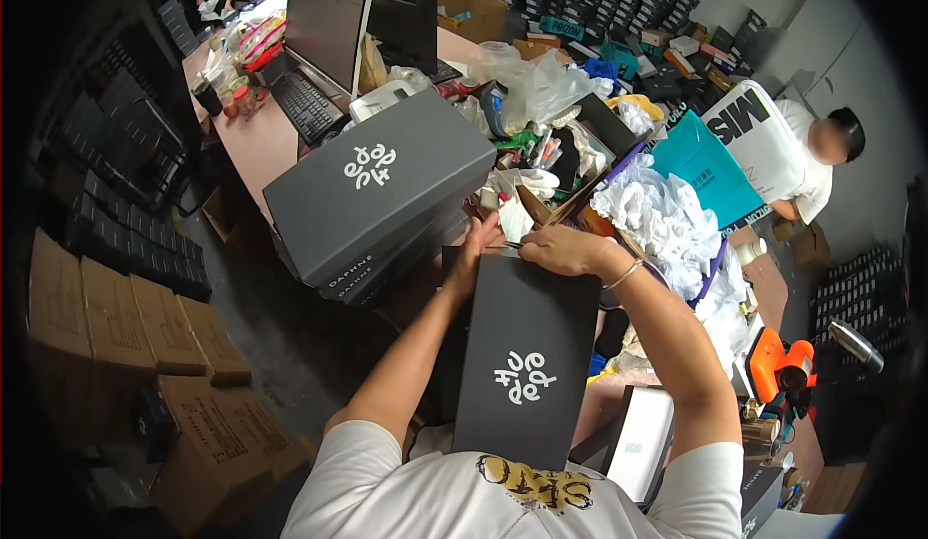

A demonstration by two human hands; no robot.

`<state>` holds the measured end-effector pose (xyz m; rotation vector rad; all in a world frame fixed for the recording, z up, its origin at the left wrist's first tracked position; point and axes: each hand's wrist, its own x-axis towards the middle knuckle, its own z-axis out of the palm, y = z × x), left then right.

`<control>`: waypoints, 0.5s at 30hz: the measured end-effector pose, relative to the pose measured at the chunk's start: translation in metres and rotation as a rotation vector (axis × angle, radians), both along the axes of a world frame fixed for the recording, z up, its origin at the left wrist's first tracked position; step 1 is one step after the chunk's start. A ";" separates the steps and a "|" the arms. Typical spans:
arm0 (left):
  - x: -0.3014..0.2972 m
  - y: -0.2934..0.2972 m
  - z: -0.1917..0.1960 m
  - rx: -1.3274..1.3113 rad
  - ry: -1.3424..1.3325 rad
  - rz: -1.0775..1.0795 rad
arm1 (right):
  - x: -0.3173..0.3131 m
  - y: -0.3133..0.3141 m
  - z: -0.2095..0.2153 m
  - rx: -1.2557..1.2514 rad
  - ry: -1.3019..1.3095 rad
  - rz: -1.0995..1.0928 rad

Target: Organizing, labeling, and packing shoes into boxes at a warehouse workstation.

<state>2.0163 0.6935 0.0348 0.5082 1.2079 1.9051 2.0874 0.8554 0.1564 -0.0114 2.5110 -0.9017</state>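
A dark grey lidded box (527, 346) with a white logo lies lengthwise in front of me, its near end against my shirt. My left hand (478, 241) is at the box's far left corner, its fingers closed around the edge of a small pale slip of paper (514, 218). Over the far right corner bends my right hand (565, 250), wearing a bracelet, with its fingers curled together. A thin dark sliver shows at its fingertips, too small to name. Just beyond both hands is a brown pointed piece (534, 204). Left of them sits a larger dark grey box (387, 176) on similar boxes.
Crumpled white paper (657, 210), a teal box (708, 167) and plastic bags (532, 80) crowd the table on the right and beyond. A monitor (327, 31) and keyboard (304, 104) stand far left. Brown cartons (126, 317) line the left. A person (822, 152) is at the right.
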 end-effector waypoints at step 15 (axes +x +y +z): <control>-0.048 0.003 -0.049 0.026 0.386 0.372 | 0.193 0.008 0.183 -0.467 0.067 -0.001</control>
